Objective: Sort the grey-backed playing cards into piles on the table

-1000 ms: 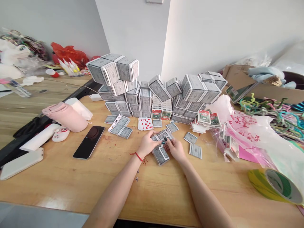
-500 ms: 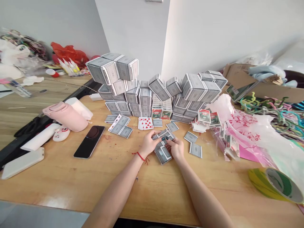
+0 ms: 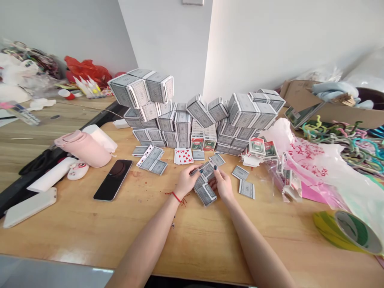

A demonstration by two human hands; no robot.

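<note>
Between both hands, a grey-backed playing card (image 3: 207, 171) is gripped at its two ends. My left hand (image 3: 188, 182), with a red string bracelet on the wrist, is closed on the left end, thumb on top. My right hand (image 3: 223, 184) pinches the right end, thumb upright near the edge and the other fingers partly hidden underneath. Just below, a small folded-card block (image 3: 206, 195) rests on the table, close under the held card. Loose cards (image 3: 240, 173) lie to the right, and face-up heart cards (image 3: 183, 156) lie behind my left hand.
Behind stand stacked folded-card cubes (image 3: 156, 88) and card boxes (image 3: 210, 145). A phone (image 3: 113, 180), a pink bottle (image 3: 84, 148) and a white mouse (image 3: 78, 170) are on the left. Plastic bags (image 3: 315, 164) and a yellow tape roll (image 3: 345, 232) are at the right.
My thumbs have moved apart from the middle of the card towards its two ends. The view has shifted very slightly; the surrounding things stay in place.
</note>
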